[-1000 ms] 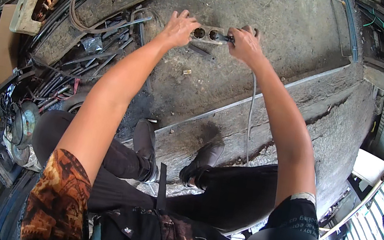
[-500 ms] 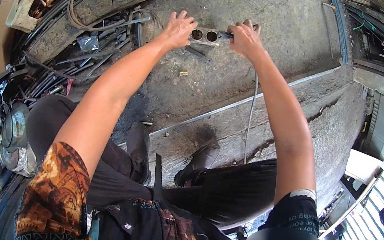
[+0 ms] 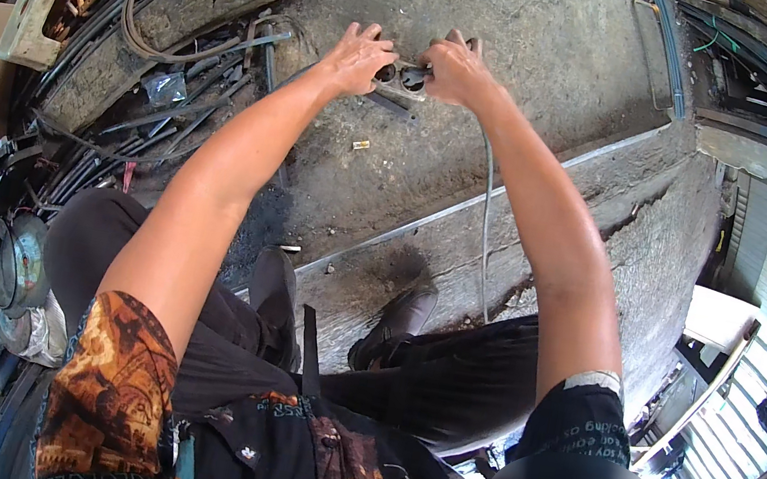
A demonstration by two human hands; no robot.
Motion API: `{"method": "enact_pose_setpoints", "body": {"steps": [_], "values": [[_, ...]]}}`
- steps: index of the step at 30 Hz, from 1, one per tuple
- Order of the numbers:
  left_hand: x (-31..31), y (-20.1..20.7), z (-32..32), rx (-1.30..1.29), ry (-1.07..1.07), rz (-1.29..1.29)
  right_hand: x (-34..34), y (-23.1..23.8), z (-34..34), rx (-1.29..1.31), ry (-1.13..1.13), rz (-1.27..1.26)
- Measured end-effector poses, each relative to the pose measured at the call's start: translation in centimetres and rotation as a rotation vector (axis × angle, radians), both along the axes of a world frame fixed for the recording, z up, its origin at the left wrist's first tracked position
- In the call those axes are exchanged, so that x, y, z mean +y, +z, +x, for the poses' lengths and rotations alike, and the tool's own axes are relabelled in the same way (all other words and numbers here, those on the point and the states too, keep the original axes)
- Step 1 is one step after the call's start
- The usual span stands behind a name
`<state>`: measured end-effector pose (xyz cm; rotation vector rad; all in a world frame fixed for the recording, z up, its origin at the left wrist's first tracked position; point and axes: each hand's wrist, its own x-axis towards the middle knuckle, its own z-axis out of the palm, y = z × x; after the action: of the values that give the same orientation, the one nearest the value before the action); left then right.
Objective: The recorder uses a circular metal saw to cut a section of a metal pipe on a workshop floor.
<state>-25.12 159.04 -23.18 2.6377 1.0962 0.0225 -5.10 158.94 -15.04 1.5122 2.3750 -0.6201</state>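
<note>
On the concrete floor in front of me lies a pale socket block [image 3: 408, 93] with two round, dark sockets showing. My left hand [image 3: 358, 61] is closed around its left end and partly covers it. My right hand [image 3: 457, 71] grips a dark plug [image 3: 418, 75] over the right-hand socket; the hand hides most of it, and I cannot tell whether it is fully seated. From under that hand a grey cable [image 3: 487, 216] runs back toward my right leg.
Piled metal rods [image 3: 73, 91] and a heavy beam [image 3: 198, 16] lie at the left, beside a pale plastic container [image 3: 36, 14]. A flat dark bar [image 3: 392, 106] and a small yellowish piece [image 3: 361, 144] rest near the block. A metal-edged step [image 3: 470, 207] crosses before my boots.
My right hand has moved left with the plug, from beside the socket block to over its right-hand socket. My left hand remains on the block.
</note>
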Motion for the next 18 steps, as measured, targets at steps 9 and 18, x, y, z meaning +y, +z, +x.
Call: {"method": "enact_pose_setpoints", "body": {"steps": [9,18], "values": [[0.6,0.5,-2.8,0.132,0.115,-0.008,1.5,-0.2,-1.8,0.024,0.083,0.043],[-0.3,-0.5,-1.8,0.068,0.132,0.005,1.7,0.1,1.5,-0.112,0.014,-0.120]]}}
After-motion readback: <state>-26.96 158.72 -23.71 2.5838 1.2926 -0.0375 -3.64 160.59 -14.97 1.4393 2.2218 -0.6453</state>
